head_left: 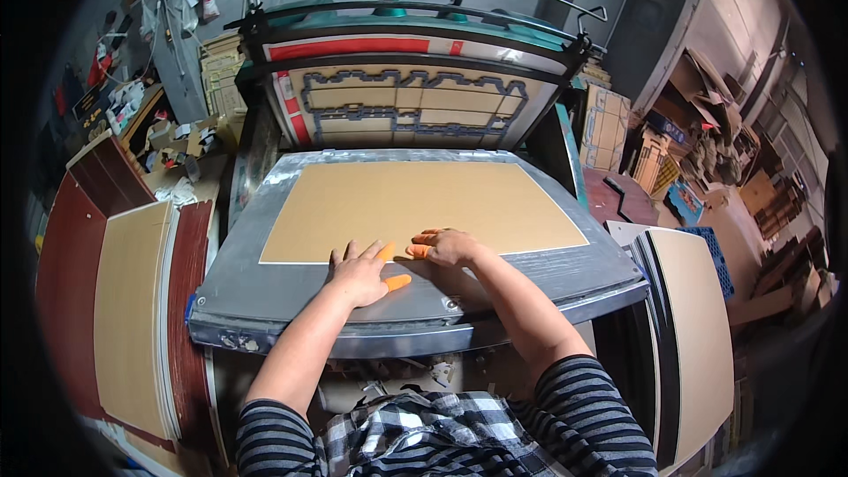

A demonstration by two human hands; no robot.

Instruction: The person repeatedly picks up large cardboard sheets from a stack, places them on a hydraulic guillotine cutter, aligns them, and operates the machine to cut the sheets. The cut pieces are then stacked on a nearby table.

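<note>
A large tan cardboard sheet (424,203) with a thin white edge lies flat on the grey metal bed (265,296) of a die-cutting press. My left hand (360,274) rests at the sheet's near edge, fingers spread, with orange finger covers on the thumb and index finger. To its right, my right hand (444,247) lies palm down over the same edge, its orange-covered fingers stretched toward the left. Neither hand grips anything. Behind the sheet the raised platen carries a cutting die (415,106) with dark lines on a tan board.
A stack of tan sheets (132,309) stands on a dark red support at the left. More sheets (693,327) are stacked at the right, beside a blue plastic pallet (711,256). Green machine frame parts (570,146) flank the bed. Cardboard scraps (707,150) pile up at the far right.
</note>
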